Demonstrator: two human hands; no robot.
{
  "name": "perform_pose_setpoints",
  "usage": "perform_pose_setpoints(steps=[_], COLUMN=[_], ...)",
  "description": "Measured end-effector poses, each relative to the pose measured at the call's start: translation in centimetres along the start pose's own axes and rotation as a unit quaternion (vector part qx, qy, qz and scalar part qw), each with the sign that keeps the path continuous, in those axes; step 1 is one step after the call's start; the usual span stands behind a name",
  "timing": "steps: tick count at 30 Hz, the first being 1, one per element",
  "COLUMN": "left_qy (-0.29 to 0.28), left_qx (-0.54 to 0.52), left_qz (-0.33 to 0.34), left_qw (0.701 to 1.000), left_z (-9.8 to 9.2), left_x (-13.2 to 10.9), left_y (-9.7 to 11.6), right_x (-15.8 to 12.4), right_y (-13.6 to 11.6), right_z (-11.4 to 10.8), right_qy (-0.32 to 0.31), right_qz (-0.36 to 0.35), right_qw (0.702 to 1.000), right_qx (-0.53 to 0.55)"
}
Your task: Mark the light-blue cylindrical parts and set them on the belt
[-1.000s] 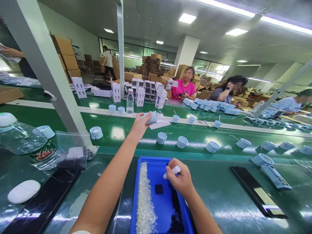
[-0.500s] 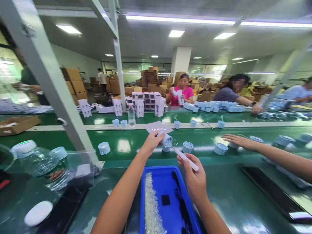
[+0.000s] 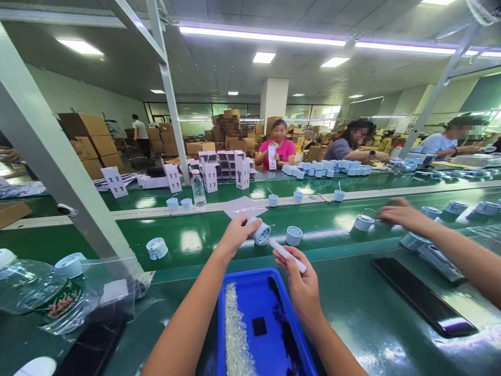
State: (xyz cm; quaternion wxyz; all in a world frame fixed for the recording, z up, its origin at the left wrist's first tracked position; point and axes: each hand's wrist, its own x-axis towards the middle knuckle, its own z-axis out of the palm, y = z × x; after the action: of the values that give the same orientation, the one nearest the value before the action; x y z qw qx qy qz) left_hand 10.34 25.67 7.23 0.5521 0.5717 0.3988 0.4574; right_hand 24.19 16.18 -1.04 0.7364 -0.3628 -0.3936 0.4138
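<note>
Green belt (image 3: 329, 235) beneath, my left hand (image 3: 237, 235) grips a blue cup (image 3: 260, 233); my right hand (image 3: 301, 275) holds a white stick (image 3: 278, 247) at its right end. I'm likely working there; next probably needs steady aim.

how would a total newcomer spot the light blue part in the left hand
Find the blue tray at the bottom centre, then look just past its far edge. The left hand there grips the light blue part, with a white pen-like tool in the right hand pointing at its end. Unlike the similar pieces on the green belt, this one is hand-held.
</note>
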Motion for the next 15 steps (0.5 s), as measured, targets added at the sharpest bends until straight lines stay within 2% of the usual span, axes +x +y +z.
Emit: perform_pose_setpoints(steps=[3,5,7,9,12,14,15], left_qy=[-0.009,0.015,0.067,0.119,0.217,0.254,0.253], left_qx=[0.018,0.043,0.040,-0.009,-0.044,-0.068,-0.105], left_qz=[-0.021,-0.009,0.029,0.074,0.148,0.149,0.128], left_qw=[1.000,0.999,0.996,0.990,0.964,0.953,0.953], left_z=[0.4,1.0,2.0,3.1,4.7,5.3,5.5], left_x=[-0.4,-0.8,-1.1,-1.5,-1.7,-1.7,-1.7], left_y=[0.2,0.3,0.3,0.0,-0.8,-1.4,-1.6], right_x=[-0.3,-0.4,-0.5,-0.5,-0.7,-0.9,-1.1], right_y=[-0.2,-0.3,-0.4,-0.2,0.2,0.4,0.5], right_z=[0.0,-0.1,-0.2,-0.2,-0.1,0.2,0.3], right_qy=[-0.014,-0.022,-0.034,-0.061,-0.099,-0.107,-0.107], right_qz=[0.008,0.021,0.042,0.066,0.081,0.092,0.106], right_qw=[1.000,0.999,0.997,0.991,0.979,0.978,0.979], right_qx=[-0.003,-0.019,-0.050,-0.095,-0.157,-0.155,-0.135])
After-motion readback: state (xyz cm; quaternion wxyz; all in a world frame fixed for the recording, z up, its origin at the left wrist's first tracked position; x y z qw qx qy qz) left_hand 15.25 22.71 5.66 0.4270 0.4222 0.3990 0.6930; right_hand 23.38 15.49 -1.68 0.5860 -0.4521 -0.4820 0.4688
